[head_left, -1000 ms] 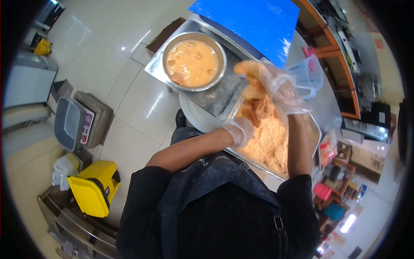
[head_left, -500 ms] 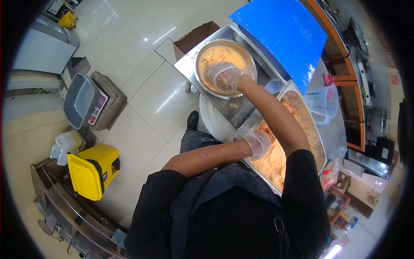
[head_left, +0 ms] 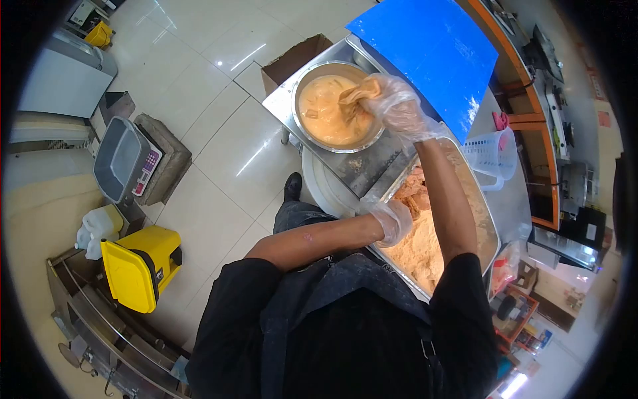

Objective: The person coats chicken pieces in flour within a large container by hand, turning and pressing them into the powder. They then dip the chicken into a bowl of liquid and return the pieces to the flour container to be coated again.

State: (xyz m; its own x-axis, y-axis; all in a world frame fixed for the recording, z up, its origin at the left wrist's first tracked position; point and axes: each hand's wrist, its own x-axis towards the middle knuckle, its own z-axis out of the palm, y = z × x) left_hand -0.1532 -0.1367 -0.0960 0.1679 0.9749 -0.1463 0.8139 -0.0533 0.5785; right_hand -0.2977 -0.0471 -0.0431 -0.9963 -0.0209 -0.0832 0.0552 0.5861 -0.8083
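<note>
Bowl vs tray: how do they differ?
The bowl is round; the tray is rectangular. The bowl holds wet orange batter; the tray holds dry crumbs. The right hand holds a battered piece over the bowl; the left hand rests at the tray. Both are metal.

One view only, head-worn. The camera looked steeply down over the person's chest at the bench (head_left: 372, 166) and the tiled floor (head_left: 219, 166), close to the arms. The wide-angle lens left a dark ring around the frame. The right hand (head_left: 399, 106), holding a battered piece (head_left: 355, 93), sat upper centre.
</note>
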